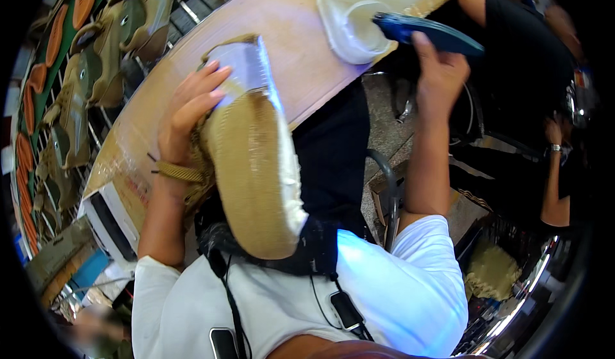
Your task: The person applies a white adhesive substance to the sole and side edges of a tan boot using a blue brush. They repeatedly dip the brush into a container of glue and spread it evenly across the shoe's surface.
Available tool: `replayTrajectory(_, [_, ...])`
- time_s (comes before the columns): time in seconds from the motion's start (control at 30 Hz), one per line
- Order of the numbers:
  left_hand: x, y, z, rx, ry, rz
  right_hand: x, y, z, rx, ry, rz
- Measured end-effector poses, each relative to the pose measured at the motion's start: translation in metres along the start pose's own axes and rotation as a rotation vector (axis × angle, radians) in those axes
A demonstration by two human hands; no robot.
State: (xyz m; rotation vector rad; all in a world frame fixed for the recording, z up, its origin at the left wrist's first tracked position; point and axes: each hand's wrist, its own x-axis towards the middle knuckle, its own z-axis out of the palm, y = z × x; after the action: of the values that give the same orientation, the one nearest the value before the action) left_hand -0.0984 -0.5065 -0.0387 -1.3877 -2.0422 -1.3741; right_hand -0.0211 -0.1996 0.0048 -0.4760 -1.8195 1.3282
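My left hand (186, 112) grips a tan shoe upper (251, 173) by its heel end, fingers over the edge. The shoe's toe hangs toward my lap, sole side up, with a pale strip along its right edge. Tan laces dangle by my left wrist. In my right hand (442, 74) is a brush with a dark teal handle (451, 36), pinched between thumb and fingers. Its dark tip is over a cut-open translucent plastic jug (330, 13) at the table's far edge. A round cup-like part with whitish contents (370, 29) shows in the jug.
A cardboard-covered table (301, 58) lies ahead of me. Racks with several tan shoes (106, 70) and orange soles (83, 3) stand on the left. A white box (112, 211) sits at the near left. Another person in dark clothes (522, 58) is at the right, beside a metal chair frame (389, 186).
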Motion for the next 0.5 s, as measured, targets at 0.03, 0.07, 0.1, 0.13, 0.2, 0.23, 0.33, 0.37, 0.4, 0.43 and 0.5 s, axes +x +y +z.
replayTrajectory(0.03, [0.000, 0.000, 0.000, 0.008, 0.018, -0.002, 0.009, 0.012, 0.002, -0.033, -0.087, 0.006])
replayTrajectory(0.07, [-0.001, -0.001, 0.001, 0.007, 0.029, -0.004, 0.017, 0.024, 0.003, -0.189, -0.213, -0.169])
replayTrajectory(0.1, [-0.001, 0.000, 0.000, 0.014, 0.027, -0.002, 0.021, 0.033, 0.003, -0.326, -0.296, -0.439])
replayTrajectory(0.13, [-0.001, 0.000, 0.000, 0.024, 0.025, -0.001, 0.024, 0.038, 0.001, -0.441, -0.364, -0.549])
replayTrajectory(0.2, [-0.001, 0.001, -0.001, 0.022, 0.024, 0.000, 0.020, 0.040, -0.005, -0.669, -0.502, -0.664])
replayTrajectory(0.23, [-0.001, 0.002, -0.001, 0.031, 0.030, 0.005, 0.014, 0.038, -0.007, -0.623, -0.424, -0.635])
replayTrajectory(0.33, [0.000, 0.005, -0.004, 0.057, 0.037, -0.008, -0.014, 0.023, -0.012, -0.343, -0.239, -0.249])
replayTrajectory(0.37, [0.001, 0.006, -0.006, 0.063, 0.029, 0.000, -0.024, 0.018, -0.008, -0.250, -0.138, -0.056])
replayTrajectory(0.4, [0.001, 0.008, -0.007, 0.072, 0.019, 0.013, -0.032, 0.012, -0.004, -0.053, -0.128, 0.075])
replayTrajectory(0.43, [0.002, 0.009, -0.008, 0.088, 0.007, 0.019, -0.040, 0.006, 0.001, 0.063, -0.081, 0.310])
replayTrajectory(0.5, [0.004, 0.010, -0.011, 0.097, -0.009, 0.031, -0.052, -0.007, 0.011, 0.428, -0.217, 0.452])
